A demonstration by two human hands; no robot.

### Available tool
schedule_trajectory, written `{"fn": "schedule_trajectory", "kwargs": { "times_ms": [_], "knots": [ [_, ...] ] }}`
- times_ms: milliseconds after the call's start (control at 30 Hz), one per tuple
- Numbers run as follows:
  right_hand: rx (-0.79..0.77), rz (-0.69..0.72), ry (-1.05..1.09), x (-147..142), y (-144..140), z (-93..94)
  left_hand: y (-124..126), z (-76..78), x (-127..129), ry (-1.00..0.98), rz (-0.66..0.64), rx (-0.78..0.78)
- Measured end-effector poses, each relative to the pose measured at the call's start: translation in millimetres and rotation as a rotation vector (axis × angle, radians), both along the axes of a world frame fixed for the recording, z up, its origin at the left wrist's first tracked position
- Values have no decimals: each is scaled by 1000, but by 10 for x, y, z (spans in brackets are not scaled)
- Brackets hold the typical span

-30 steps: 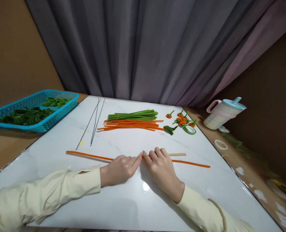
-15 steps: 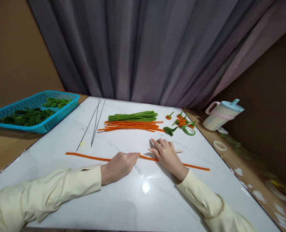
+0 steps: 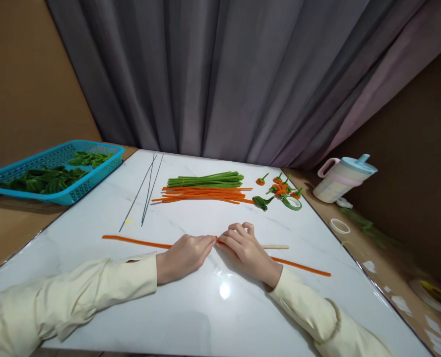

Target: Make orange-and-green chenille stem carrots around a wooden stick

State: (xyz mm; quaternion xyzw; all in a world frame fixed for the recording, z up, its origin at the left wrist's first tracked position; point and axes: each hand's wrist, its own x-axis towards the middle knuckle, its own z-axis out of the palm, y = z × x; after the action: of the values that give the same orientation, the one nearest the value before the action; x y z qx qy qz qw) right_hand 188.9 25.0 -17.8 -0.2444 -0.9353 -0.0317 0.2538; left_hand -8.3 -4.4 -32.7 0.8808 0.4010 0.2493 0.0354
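Near the middle of the white tabletop, my left hand (image 3: 188,254) is closed on an orange pipe cleaner (image 3: 138,242), which runs out to the left beneath it. My right hand (image 3: 244,248) meets it fingertip to fingertip, its thumb and fingers pinched on the orange pipe cleaner where a small bit shows between the hands. More orange pipe cleaner (image 3: 302,267) comes out under the right wrist and lies toward the right. A thin pale wooden stick (image 3: 276,247) sticks out from behind my right hand; its other end is hidden.
Bundles of green pipe cleaners (image 3: 205,180) and orange pipe cleaners (image 3: 201,195) lie farther back. Dark wires (image 3: 138,191) lie left. Small orange-and-green pieces (image 3: 280,188) and green tape (image 3: 292,203) are right. A blue basket (image 3: 71,196) and a lidded cup (image 3: 343,178) stand at the sides.
My right hand has moved left to my left hand and closed on the pipe cleaner. The right-hand length has shifted and slants lower; the wooden stick shows more. My left hand stays put.
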Motion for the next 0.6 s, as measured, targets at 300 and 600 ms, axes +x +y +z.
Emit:
{"fn": "schedule_trajectory", "kwargs": {
  "times_ms": [300,600],
  "knots": [
    [112,44,-58,-10,-34,-14,-7,9,-9,-4,-32,6],
    [204,96,-140,-5,-59,-8,-16,12,-61,165,-153,217]
  ]
}}
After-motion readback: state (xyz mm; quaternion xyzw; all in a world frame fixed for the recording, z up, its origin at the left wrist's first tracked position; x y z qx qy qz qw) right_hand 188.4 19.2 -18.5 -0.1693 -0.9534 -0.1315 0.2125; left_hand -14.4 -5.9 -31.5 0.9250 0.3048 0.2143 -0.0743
